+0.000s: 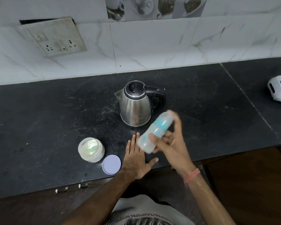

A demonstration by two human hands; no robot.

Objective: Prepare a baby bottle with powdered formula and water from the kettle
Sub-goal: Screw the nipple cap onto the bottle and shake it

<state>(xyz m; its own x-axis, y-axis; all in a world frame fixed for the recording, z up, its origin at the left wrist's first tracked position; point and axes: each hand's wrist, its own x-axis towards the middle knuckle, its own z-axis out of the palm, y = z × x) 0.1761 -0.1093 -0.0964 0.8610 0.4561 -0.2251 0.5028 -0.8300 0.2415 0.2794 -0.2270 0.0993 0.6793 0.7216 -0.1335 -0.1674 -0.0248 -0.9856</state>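
Right hand [170, 143] grips the blurred, probably light, slick baby bottle [154, 131] mid-body beside the kettle [135, 105]; left hand [137, 157] rests flat.

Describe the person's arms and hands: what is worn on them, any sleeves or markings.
Both forearms are bare, with no sleeves in view. The right hand has a pinkish-orange thread band wound round its wrist. The left hand and its wrist carry nothing: no ring, watch or glove shows on either hand.

Kettle [135, 103] stands behind jar [91, 149]; lid [111, 164] right of jar.
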